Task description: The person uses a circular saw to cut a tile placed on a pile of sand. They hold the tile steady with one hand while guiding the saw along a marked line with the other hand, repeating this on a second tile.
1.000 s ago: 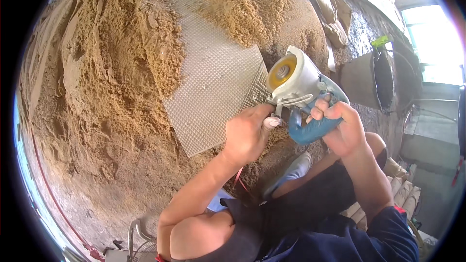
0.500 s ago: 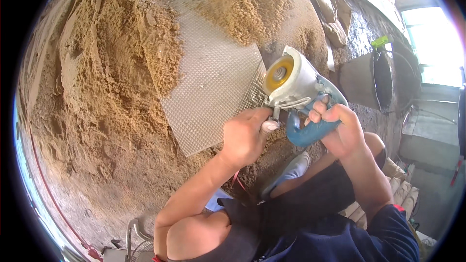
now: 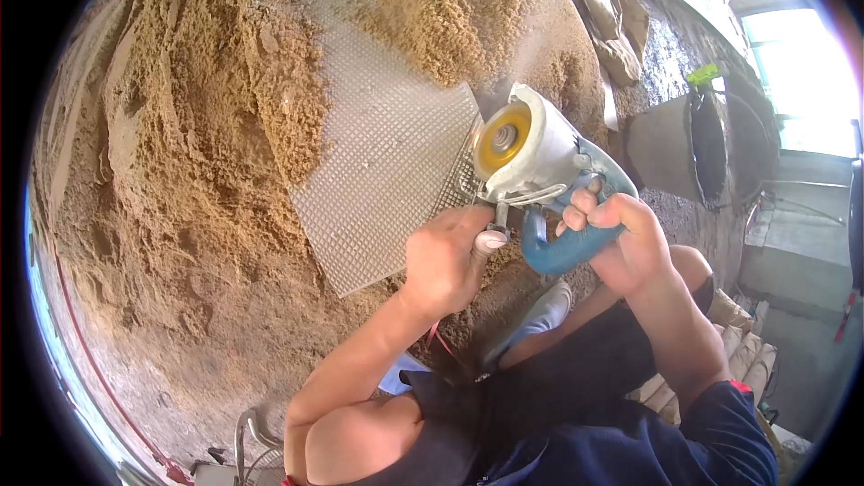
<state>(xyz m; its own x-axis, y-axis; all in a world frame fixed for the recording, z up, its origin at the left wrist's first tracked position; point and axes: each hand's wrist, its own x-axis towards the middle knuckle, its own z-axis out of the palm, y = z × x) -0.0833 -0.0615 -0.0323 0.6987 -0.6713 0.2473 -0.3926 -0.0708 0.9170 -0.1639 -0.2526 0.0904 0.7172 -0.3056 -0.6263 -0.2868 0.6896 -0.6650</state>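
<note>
- Lying in heaps, brown sand [image 3: 216,108] flanked a grid-patterned sheet [image 3: 387,162]
- Blue-and-white power tool [image 3: 553,157] was held up — by the sheet's right edge
- Right hand [image 3: 637,238] gripped its blue handle [image 3: 551,254]
- Left hand [image 3: 441,256] closed around its small metal fitting [image 3: 501,216]

Wearing a short-sleeved navy top [image 3: 621,450], red trim [image 3: 741,386] at the sleeve edge. Also wearing dark shorts [image 3: 576,360], cut above the knee [image 3: 691,267], plus a pale grey-blue shoe [image 3: 547,308], partly hidden.

The right hand [image 3: 637,238] partly hides the blue handle [image 3: 556,256], and sand [image 3: 216,117] the sheet [image 3: 382,166].
</note>
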